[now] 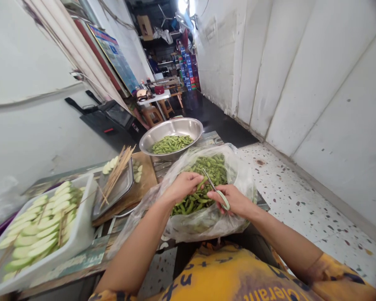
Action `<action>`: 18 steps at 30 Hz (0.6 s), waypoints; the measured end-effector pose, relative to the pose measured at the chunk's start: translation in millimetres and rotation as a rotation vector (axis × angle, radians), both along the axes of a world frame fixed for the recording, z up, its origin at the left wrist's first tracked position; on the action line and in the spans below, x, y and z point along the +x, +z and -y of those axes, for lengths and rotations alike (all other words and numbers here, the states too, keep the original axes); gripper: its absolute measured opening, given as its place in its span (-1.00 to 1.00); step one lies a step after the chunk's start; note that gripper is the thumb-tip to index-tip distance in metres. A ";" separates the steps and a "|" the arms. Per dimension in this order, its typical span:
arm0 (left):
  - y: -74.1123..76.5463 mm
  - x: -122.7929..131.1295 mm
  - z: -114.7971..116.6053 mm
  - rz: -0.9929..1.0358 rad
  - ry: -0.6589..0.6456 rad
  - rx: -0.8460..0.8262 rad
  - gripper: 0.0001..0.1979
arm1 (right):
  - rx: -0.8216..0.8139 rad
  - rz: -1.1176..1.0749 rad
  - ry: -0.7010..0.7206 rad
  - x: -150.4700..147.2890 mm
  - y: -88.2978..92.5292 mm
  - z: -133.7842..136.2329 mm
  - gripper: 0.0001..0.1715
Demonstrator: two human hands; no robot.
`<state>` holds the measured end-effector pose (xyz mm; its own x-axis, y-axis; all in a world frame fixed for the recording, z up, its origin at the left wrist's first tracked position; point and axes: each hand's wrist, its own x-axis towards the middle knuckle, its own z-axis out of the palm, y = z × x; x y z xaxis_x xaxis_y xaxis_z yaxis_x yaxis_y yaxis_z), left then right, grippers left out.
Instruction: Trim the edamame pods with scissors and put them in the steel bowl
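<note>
Yellow shirt (232, 271) nearest; near the desk's (89, 257) right edge, right hand (233, 198) grips scissors (219, 194), left hand (184, 184) seemingly a pod (201, 184): keep fingertips (197, 179) clear.

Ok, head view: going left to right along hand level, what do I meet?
White tub of pale green slices → metal tray → left hand, holding a green pod → right hand, holding scissors → speckled floor.
</note>
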<state>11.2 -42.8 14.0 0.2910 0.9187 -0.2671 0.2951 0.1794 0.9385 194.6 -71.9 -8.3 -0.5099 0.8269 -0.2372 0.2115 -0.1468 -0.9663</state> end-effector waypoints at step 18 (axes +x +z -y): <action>-10.7 -3.8 -4.0 0.604 0.261 -0.080 -0.82 | -0.124 -0.189 -0.042 -5.2 -4.5 1.7 -0.51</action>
